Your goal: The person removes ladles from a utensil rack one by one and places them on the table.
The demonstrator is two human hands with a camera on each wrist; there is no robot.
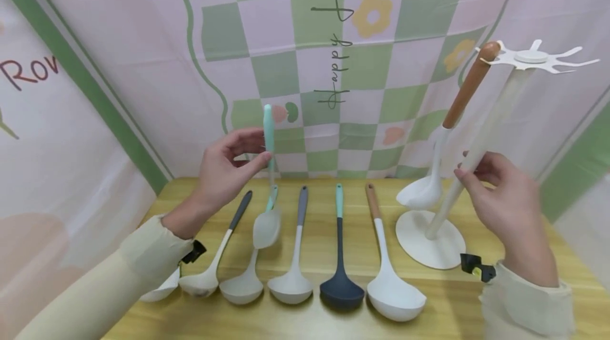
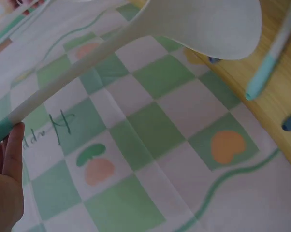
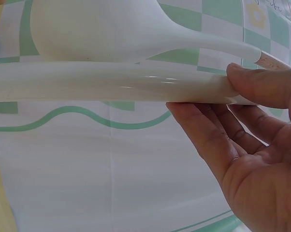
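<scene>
My left hand (image 1: pixel 227 168) pinches the mint-green handle of a ladle (image 1: pixel 268 227) and holds it upright above the table, its pale bowl hanging down. In the left wrist view that ladle (image 2: pixel 203 29) reaches from the fingers to the upper right. My right hand (image 1: pixel 500 191) grips the post of a white utensil stand (image 1: pixel 476 149) between thumb and fingers. The stand has a round base and a ring of hooks on top. From one hook hangs a white ladle (image 1: pixel 424 191) with a brown handle; its bowl is close to the post in the right wrist view.
Several ladles lie in a row on the wooden table (image 1: pixel 352 244), handles away from me. Among them are a dark ladle (image 1: pixel 341 292) with a mint handle and a white ladle (image 1: pixel 395 297) with a brown handle. A checkered cloth (image 1: pixel 329 70) hangs behind the table.
</scene>
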